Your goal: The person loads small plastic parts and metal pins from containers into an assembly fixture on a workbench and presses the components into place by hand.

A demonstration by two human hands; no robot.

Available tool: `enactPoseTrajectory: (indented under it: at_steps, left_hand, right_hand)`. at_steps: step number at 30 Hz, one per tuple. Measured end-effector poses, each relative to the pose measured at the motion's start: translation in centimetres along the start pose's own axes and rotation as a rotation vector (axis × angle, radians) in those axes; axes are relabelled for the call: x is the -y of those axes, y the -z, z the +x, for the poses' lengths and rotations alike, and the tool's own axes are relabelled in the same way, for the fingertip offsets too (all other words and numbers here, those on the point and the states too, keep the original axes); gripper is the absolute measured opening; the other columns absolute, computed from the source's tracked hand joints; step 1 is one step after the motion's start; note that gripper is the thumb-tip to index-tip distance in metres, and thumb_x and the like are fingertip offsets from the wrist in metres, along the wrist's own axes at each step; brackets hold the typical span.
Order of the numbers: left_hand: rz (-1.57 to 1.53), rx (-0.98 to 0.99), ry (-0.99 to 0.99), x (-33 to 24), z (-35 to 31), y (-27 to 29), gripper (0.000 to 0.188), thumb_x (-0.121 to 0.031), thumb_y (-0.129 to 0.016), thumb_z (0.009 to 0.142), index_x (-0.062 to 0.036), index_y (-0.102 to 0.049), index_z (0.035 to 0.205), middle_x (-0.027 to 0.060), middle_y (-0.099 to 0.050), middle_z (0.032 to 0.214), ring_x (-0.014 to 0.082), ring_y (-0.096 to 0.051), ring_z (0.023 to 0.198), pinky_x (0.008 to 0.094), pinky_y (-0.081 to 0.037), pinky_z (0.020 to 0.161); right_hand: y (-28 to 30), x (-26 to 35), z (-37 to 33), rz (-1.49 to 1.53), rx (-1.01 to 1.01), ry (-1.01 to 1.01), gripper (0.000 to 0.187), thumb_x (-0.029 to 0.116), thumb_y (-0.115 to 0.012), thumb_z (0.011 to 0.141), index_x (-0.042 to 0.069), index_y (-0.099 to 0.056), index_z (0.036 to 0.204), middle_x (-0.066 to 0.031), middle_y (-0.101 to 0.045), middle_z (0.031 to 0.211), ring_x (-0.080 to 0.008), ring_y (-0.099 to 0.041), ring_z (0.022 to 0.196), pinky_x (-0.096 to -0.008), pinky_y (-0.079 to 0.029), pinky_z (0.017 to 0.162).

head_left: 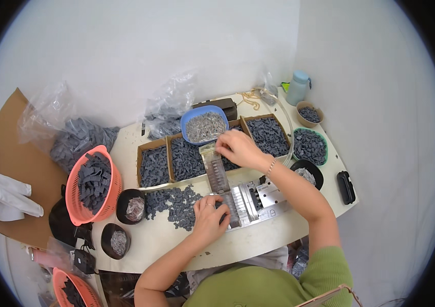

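My right hand [244,149] is closed, with its fingertips together at the far end of a narrow slotted strip [215,171]. Whatever those fingertips pinch is too small to make out. The strip runs toward me from the blue tray and meets a metal fixture [250,204] with a block on its right. At the strip's near end, my left hand [210,219] has curled fingers against the fixture's left edge; what they hold is hidden. Small dark grey pieces [179,204] lie loose on the table just left of that hand.
Behind the fixture stands a divided cardboard box [154,166] of grey pieces, topped by a blue tray [189,139] of small metal parts. Black bowls [120,204] and a coral basket [118,179] are at left. A green-rimmed bowl [309,147] and bottle [298,89] stand right.
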State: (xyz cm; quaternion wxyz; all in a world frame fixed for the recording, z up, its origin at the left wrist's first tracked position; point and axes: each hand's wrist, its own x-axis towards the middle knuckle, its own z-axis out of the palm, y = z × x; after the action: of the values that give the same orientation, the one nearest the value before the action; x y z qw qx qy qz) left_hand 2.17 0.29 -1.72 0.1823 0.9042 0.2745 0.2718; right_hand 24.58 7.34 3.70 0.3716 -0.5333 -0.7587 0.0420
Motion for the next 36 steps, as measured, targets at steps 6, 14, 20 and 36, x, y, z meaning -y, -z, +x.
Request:
enactPoseTrajectory:
  at_steps: [6,14,20,36]
  left_hand:
    - [-0.005,0.037,0.035,0.5,-0.2,0.3,0.012,-0.012,-0.071,0.066,-0.0129,-0.063,0.076,0.0091,-0.053,0.108,0.0291,-0.044,0.110,0.0450,-0.027,0.093]
    - [0.012,-0.150,0.110,2.0,-0.8,3.8,0.012,-0.010,-0.071,0.066,-0.0123,-0.062,0.073,0.0066,-0.057,0.102,0.0276,-0.049,0.105,0.0421,-0.030,0.092]
    - [0.527,-0.481,0.250,8.1,-3.8,12.3,0.011,-0.002,-0.067,0.069,-0.0046,-0.059,0.075,0.0110,-0.057,0.099,0.0309,-0.051,0.096,0.0430,-0.038,0.083]
    - [0.204,0.151,-0.274,-0.1,-3.3,0.3,0.062,-0.035,-0.068,0.078,0.0041,-0.051,0.124,0.0217,-0.045,0.132,0.0352,-0.042,0.125,0.0459,-0.036,0.101]
  right_hand:
    - [0.5,3.7,-5.2,0.103,0.211,0.044,0.009,0.014,-0.063,0.081,0.006,-0.060,0.083,-0.0092,-0.057,0.080,-0.0285,-0.054,0.082,-0.0383,-0.044,0.075]
    - [-1.7,4.9,-9.4,0.011,0.304,0.052,0.009,0.013,-0.063,0.081,0.006,-0.059,0.083,-0.0090,-0.057,0.082,-0.0287,-0.056,0.082,-0.0389,-0.046,0.075]
    - [-3.6,5.7,-9.9,-0.260,0.209,0.183,0.009,0.012,-0.059,0.075,0.005,-0.058,0.081,-0.0093,-0.056,0.083,-0.0262,-0.055,0.083,-0.0368,-0.047,0.074]
    - [-2.4,5.9,-11.8,-0.388,0.221,0.231,0.034,0.014,-0.062,0.074,0.007,-0.064,0.107,-0.0057,-0.059,0.104,-0.0223,-0.054,0.093,-0.0350,-0.041,0.078]
